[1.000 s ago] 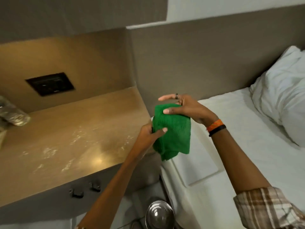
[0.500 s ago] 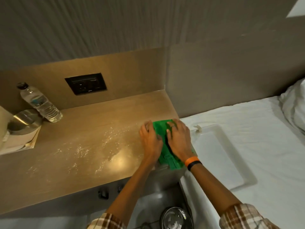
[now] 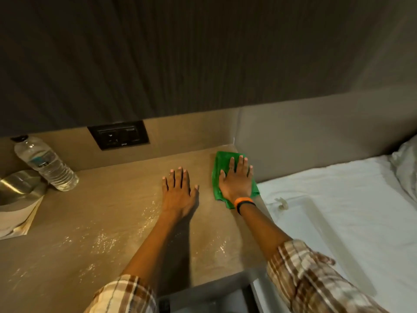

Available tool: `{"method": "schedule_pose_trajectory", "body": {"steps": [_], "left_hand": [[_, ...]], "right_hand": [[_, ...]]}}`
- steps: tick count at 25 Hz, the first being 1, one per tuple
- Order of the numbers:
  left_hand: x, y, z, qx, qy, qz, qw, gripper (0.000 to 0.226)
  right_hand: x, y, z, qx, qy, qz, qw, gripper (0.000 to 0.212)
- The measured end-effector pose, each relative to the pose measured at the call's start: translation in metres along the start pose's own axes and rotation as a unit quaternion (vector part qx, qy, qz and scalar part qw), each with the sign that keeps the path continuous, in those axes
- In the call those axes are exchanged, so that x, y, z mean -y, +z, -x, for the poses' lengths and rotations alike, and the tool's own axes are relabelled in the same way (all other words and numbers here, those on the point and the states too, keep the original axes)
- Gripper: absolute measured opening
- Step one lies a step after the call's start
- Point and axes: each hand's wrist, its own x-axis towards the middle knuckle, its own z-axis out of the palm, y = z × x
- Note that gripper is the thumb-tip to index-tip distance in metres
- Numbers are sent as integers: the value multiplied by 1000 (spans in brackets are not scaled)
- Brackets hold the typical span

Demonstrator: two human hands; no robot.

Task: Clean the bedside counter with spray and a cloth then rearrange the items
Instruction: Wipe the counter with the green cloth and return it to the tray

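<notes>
A folded green cloth lies on the tan bedside counter in its far right corner. My right hand presses flat on the cloth, fingers spread, pointing at the back wall. My left hand rests palm down on the bare counter just left of the cloth, holding nothing. Wet spray droplets glisten on the counter's near and middle part.
A clear water bottle stands at the far left, beside a metal bowl on a beige pouch. A black socket panel sits in the backsplash. The white bed with a tray borders the right edge.
The cloth went from held in the air over the bed, down onto the counter's right edge, then slid back into the far corner. My left hand has come off the cloth onto the bare counter.
</notes>
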Motion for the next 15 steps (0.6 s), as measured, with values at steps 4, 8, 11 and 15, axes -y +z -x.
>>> {"method": "schedule_pose_trajectory", "body": {"steps": [4,8,11,15], "left_hand": [[-1,3,-3,-9,-16,10,1000,74],[-1,-6,-9,33,-19,3,999,70],[-2,-16,-6,44,-19,27,999,69],[-8,-18,-1,46,-14,26,999,70]], "right_hand": [[39,-2,-50,10,-82,24,996,67],[15,-4,-22,12,-288,81,954,61],[-40,-8,31,1,-292,73,954,60],[-48,23,151,-49,-144,4,988,65]]}}
